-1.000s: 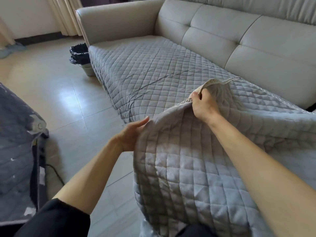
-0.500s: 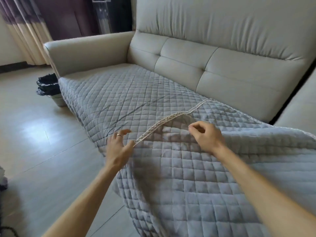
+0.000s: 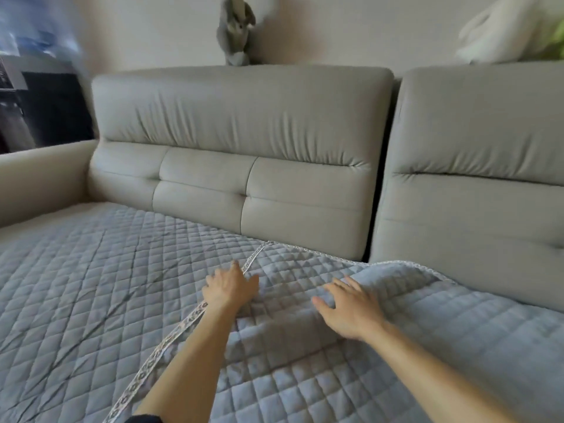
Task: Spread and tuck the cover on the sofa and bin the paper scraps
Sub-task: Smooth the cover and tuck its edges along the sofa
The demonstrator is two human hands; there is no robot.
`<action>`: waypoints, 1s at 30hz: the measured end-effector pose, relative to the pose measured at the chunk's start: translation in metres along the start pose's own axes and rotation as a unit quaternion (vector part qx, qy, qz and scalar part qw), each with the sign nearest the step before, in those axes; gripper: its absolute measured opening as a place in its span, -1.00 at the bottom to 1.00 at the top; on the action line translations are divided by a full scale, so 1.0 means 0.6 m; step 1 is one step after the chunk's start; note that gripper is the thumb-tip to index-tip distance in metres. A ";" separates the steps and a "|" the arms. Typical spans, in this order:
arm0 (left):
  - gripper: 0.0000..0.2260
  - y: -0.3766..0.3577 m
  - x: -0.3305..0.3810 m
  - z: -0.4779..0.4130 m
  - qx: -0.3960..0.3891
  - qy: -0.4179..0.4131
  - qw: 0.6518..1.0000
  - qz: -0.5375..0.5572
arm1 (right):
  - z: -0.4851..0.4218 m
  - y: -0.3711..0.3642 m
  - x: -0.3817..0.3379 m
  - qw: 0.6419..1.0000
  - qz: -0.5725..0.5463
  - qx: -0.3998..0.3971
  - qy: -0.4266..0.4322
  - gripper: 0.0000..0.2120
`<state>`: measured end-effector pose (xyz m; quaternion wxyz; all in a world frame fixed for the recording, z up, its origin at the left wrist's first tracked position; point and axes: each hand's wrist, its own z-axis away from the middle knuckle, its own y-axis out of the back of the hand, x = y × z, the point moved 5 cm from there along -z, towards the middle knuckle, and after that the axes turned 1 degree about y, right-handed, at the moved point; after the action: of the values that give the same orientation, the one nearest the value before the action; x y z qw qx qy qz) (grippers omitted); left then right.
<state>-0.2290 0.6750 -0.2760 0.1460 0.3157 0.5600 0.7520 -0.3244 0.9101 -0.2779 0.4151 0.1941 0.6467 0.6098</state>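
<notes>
Both hands are open, palms down, on a grey quilted cover [image 3: 305,377] spread over the seat of a pale beige sofa [image 3: 238,148]. The left hand [image 3: 230,288] lies flat with its fingers straight and close together, pressing the cover right beside its lace trim [image 3: 180,328]; a ring [image 3: 234,264] shows on one finger. The right hand [image 3: 348,309] has its fingers fanned wide over a raised fold of the same cover. It is slightly blurred, so whether the palm presses the cloth or hangs just above it cannot be told. Neither hand grips anything. The lace trim runs as a pale band from the bottom edge of the view, under the left forearm, past the left hand and up to the foot of the backrest, where it turns and follows the cover's far edge to the right. That far edge is not flat against the backrest – it humps up in a soft roll in front of the right-hand back cushion [image 3: 476,178]. To the left of the trim a second quilted layer [image 3: 91,285] lies flat on the seat, creased in faint diagonal lines, reaching to the armrest [image 3: 39,178]; the trimmed edge overlaps it. On top of the backrest stands a grey plush toy [image 3: 236,35], blurred, and a white bundle [image 3: 512,29] rests at the upper right. A dark sleeve [image 3: 143,419] shows at the bottom edge.
</notes>
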 end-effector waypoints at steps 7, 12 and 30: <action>-0.70 -0.011 0.030 -0.069 0.080 -0.033 0.996 0.030 | -0.109 -0.008 -0.030 0.993 0.002 -0.098 -0.064 -0.32; -0.79 0.035 -0.014 -0.152 0.162 -0.015 0.986 0.031 | -0.188 -0.047 -0.120 0.995 0.005 -0.089 0.035 -0.28; -0.75 -0.004 0.142 -0.290 -0.005 -0.067 0.970 0.232 | -0.277 0.010 0.001 0.970 -0.090 0.219 0.046 -0.58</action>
<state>-0.4049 0.5939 -0.2822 0.0061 0.4859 0.4570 0.7450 -0.4550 0.8075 -0.2873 0.3855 0.1928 0.7978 0.4216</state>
